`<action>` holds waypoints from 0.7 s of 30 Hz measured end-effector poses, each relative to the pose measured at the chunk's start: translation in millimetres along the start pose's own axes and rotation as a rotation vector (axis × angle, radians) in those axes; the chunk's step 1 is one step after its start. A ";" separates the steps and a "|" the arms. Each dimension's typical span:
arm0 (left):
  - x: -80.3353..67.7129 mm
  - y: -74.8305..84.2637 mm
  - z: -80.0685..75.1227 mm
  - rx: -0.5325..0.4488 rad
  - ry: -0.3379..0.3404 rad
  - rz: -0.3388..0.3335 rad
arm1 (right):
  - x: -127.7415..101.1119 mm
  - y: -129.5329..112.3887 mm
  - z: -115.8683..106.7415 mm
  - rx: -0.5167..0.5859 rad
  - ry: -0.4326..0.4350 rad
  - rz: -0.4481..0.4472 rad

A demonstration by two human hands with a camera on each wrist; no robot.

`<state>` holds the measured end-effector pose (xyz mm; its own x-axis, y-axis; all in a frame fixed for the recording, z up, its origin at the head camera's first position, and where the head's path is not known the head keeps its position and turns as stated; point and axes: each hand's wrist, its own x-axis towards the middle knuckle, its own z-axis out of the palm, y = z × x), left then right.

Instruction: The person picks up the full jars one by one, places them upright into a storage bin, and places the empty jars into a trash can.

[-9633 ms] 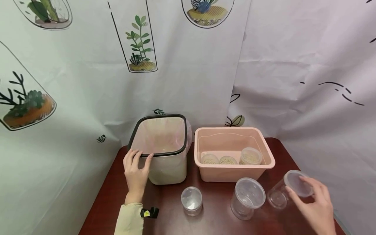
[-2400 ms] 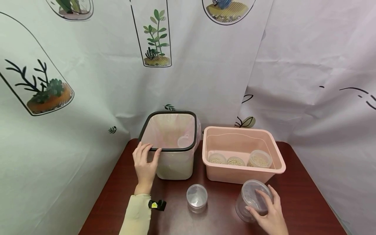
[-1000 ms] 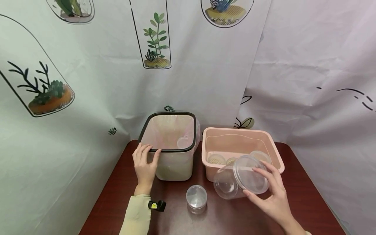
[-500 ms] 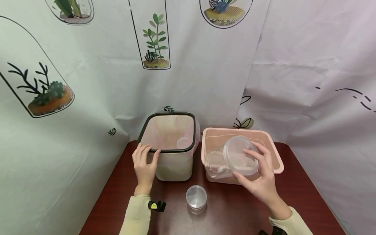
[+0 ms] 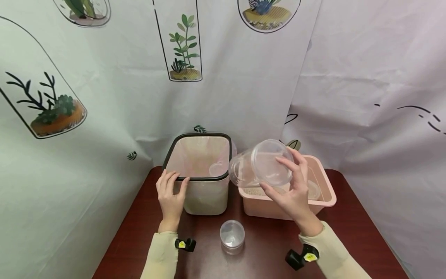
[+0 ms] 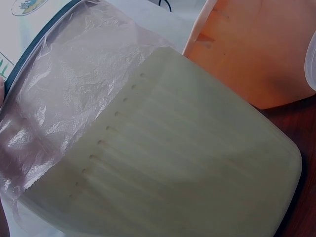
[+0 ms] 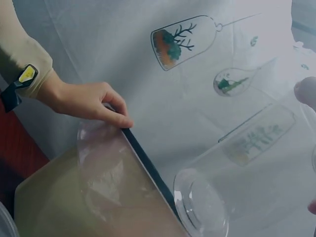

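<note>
In the head view my right hand (image 5: 294, 188) grips a tall clear plastic jar (image 5: 242, 170) by its lidded end, thumb below and fingers above. The jar looks empty and lies tilted in the air, its base pointing left at the trash bin's right rim. My left hand (image 5: 170, 199) pinches the front black rim of the trash bin (image 5: 207, 199), thumb outside and fingers over the edge. A clear jar (image 5: 217, 169) shows inside the bin. The right wrist view shows the held jar's base (image 7: 200, 202) close to the rim; fingertips appear at the right edge.
A pink tub (image 5: 270, 209) stands right of the bin, holding jars with pale beans, partly hidden by the held jar. A small clear lidded jar (image 5: 232, 234) stands on the dark red table (image 5: 205, 255). A printed curtain (image 5: 237, 104) hangs behind.
Earlier one tall jar left the right side and a jar appeared in the bin. My right hand then lifted the second tall jar, carrying it up and left over the tub. My left hand stayed.
</note>
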<state>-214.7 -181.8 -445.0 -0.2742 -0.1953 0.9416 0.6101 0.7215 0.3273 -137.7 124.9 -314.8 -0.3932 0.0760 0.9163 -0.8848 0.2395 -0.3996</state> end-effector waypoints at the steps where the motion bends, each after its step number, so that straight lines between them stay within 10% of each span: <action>1: 0.2 -0.2 -0.1 0.002 0.000 -0.001 | 2.2 0.5 3.1 0.000 -0.001 -0.006; 21: 0.9 1.9 -1.3 -0.013 -0.001 -0.010 | 22.2 11.4 63.0 0.005 0.002 -0.150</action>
<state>-212.8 -181.5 -443.5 -0.2815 -0.2017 0.9381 0.6171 0.7106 0.3380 -172.2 68.3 -300.7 -0.2557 0.0418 0.9658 -0.9350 0.2433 -0.2581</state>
